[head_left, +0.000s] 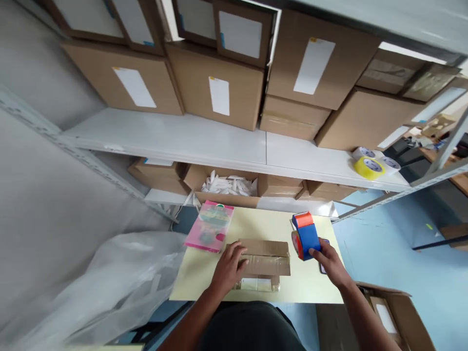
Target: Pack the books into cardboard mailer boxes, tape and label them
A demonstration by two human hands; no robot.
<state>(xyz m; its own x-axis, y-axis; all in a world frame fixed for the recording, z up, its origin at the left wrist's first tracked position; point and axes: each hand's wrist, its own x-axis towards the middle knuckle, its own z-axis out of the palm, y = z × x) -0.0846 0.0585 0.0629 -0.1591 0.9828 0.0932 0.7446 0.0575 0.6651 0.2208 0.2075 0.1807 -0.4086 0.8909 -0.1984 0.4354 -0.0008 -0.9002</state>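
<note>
Our right grip [328, 263] pinches a red and blue tape holder [310, 241] just right of a small brown cardboard box [268, 265].
The box lies on the pale yellow table [303, 287], and we seem to be at the taping step. Our left grip [228, 265] rests on the box's left end, thumb and fingers apart; we cannot tell if it pinches. The next move seems to call for a still box and the tape lined up with it. We cannot tell how high the holder is, and our right grip hides part of a flat dark-edged phone [322, 269].
</note>
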